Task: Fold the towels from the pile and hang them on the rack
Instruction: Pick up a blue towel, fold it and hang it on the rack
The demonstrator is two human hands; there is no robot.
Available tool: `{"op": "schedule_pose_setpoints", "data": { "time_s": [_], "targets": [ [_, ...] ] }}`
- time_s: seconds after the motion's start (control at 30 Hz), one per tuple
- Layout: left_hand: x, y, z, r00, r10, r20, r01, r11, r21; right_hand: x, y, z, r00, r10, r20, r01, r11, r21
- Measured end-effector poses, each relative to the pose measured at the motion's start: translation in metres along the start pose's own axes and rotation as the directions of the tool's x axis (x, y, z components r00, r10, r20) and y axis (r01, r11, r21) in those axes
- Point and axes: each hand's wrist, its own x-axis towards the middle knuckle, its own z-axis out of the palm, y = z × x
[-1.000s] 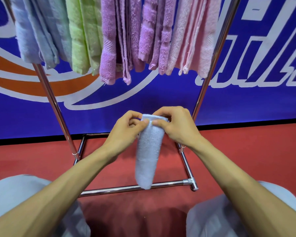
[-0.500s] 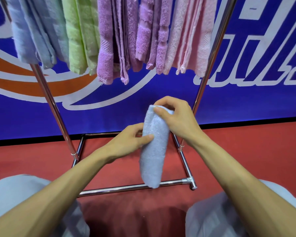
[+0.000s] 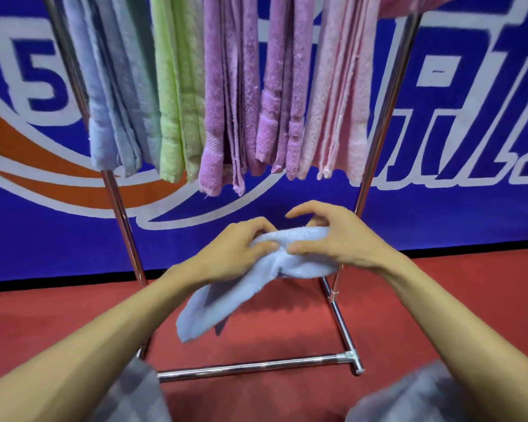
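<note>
Head view is showing both hands working one light blue towel in mid-air, in front of the rack and above the red floor. Left hand is pinching the towel's upper fold between thumb and fingers. Right hand is gripping the same fold just beside it, thumb pressing on the near side while the index finger is lifting clear of the cloth. The thumbs are nearly touching. The towel's upper part is lying roughly level between the hands; its lower part is trailing down and to the left, with the free edge hanging loose, apart from the floor and from the rack's lower bar.

Hung towels are filling the top of the rack side by side: blue towels at the left, a green towel, purple towels in the middle and pink towels at the right. Their lower edges are hanging well above the hands. They are sitting close together, with no clear gap showing between them; the pink ones are reaching the right upright. Open room is lying between the hung edges and the hands, and between the two uprights. A blue banner is standing behind the rack. Grey-clad knees are showing at the bottom edge.
</note>
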Motion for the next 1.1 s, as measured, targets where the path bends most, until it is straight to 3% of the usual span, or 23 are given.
{"op": "schedule_pose_setpoints", "data": {
  "time_s": [0.07,0.17,0.27,0.33,0.5,0.63,0.8,0.97,1.1],
  "targets": [
    [0.006,0.017,-0.013,0.999,0.045,0.0,-0.045,0.999,0.0,0.001,-0.016,-0.015,0.996,-0.073,0.05,0.08,0.985,-0.15],
    [0.012,0.038,-0.028,0.999,0.046,0.01,-0.045,0.993,-0.107,0.003,-0.038,-0.044,0.991,-0.129,-0.033,0.118,0.966,-0.229],
    [0.015,0.058,-0.047,0.998,-0.009,0.063,0.03,0.942,-0.335,0.002,-0.058,-0.079,0.982,-0.114,-0.152,0.095,0.988,-0.124],
    [0.017,0.07,-0.058,0.994,-0.008,0.107,0.045,0.935,-0.352,0.0,-0.069,-0.099,0.981,-0.072,-0.181,0.079,0.996,0.029],
    [0.029,0.11,-0.09,0.993,0.029,0.114,-0.024,0.999,-0.043,-0.013,-0.091,-0.152,0.979,-0.02,-0.202,0.038,0.996,0.084],
    [0.043,0.146,-0.118,0.997,0.059,0.05,-0.066,0.985,0.158,-0.022,-0.106,-0.183,0.988,-0.024,-0.149,-0.008,0.978,-0.21],
    [0.054,0.203,-0.141,0.986,0.167,-0.002,-0.158,0.935,0.317,-0.027,-0.132,-0.208,0.997,-0.063,-0.051,0.027,0.852,-0.523],
    [0.059,0.233,-0.15,0.963,0.264,-0.049,-0.222,0.887,0.404,-0.031,-0.154,-0.216,0.996,-0.091,-0.014,0.07,0.847,-0.527],
    [0.062,0.252,-0.161,0.957,0.28,-0.075,-0.224,0.878,0.423,-0.03,-0.164,-0.229,0.976,-0.164,-0.143,0.09,0.902,-0.423]
  ]
}}
